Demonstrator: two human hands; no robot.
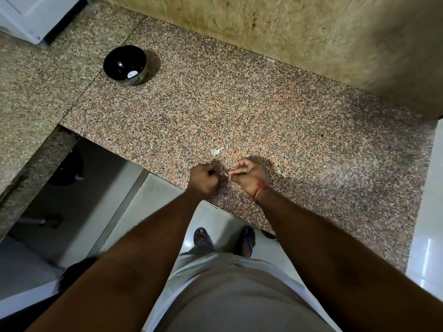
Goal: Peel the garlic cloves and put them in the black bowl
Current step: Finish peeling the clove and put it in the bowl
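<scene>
Both hands work close together above the near edge of the granite counter (239, 111). The left hand (203, 177) is curled into a fist, knuckles up, and the right hand (247, 174) has its fingers curled inward toward it. Between them a thin pale sliver shows, taken to be the garlic clove (225, 174) or its skin (too small to tell which). Each hand appears to pinch one end of it, so both grips are closed on that piece. Judged purpose: one hand steadies the clove while the other pulls the skin away, kept low over the counter so scraps fall there.

A loose white scrap of garlic peel (217, 151) lies on the counter just beyond the hands, apart from them. A red thread bracelet (260, 188) sits on the right wrist.

The black bowl (124, 64) stands well apart, toward the far left of the counter. A peeled clove in the bowl (132, 74) shows pale against the dark interior, so the task is judged under way, with the present clove not yet delivered.

Surroundings: a beige stone wall (311, 32) behind the counter, a white appliance (28, 15) at the far left corner, and tiled floor (167, 200) below with feet in blue sandals (247, 240). Nothing lies on the counter between the hands and the bowl; the reach to it looks long but unobstructed.
</scene>
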